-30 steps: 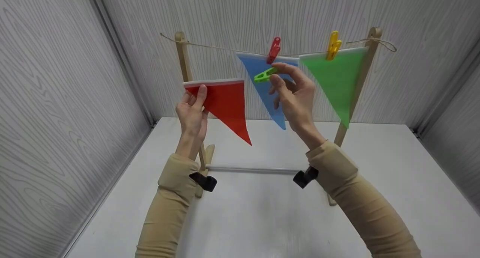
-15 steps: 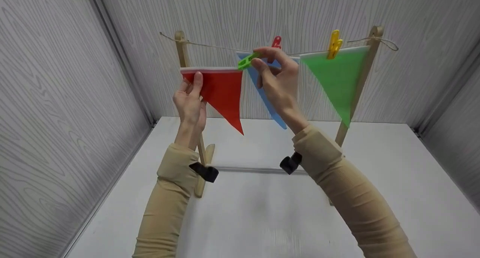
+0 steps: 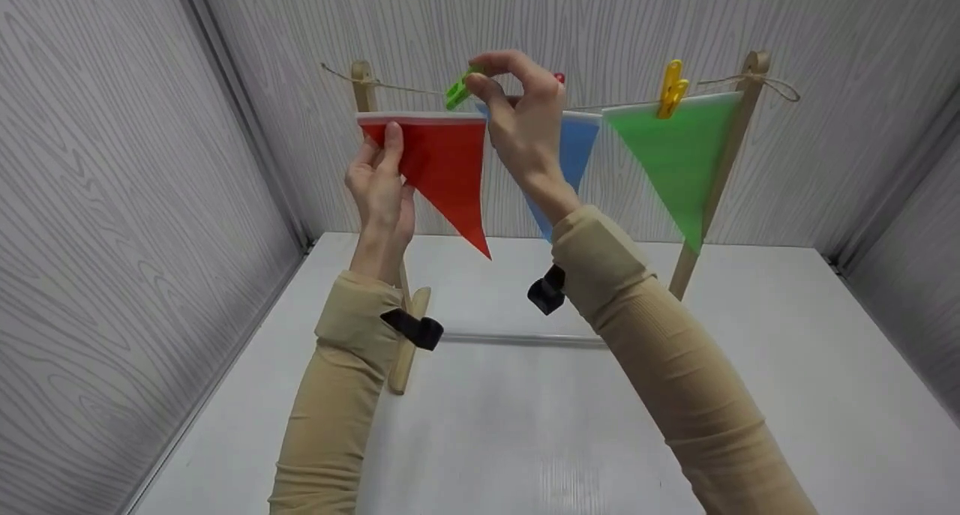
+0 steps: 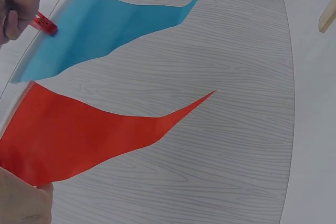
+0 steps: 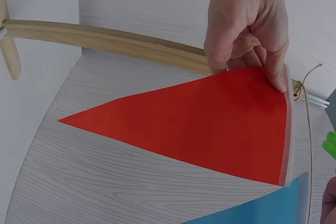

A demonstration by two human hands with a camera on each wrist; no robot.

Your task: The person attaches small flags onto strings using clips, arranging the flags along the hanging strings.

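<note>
My left hand pinches a red triangular flag near the left end of its white top band, thumb in front. The flag's top edge lies just below the string, its tip pointing down. Between thumb and index finger, my right hand holds a green clothespin above the red flag, close to the string. Behind that hand a blue flag hangs from the string, partly hidden; its red clothespin shows in the left wrist view.
At the right, a green flag hangs by a yellow clothespin. The string runs between a left wooden post and a right wooden post. A light rod lies low between them. Wood-grain panels stand around.
My right hand has moved left and up with the green clothespin, from in front of the blue flag to above the red one. My left hand has raised the red flag towards the string.
</note>
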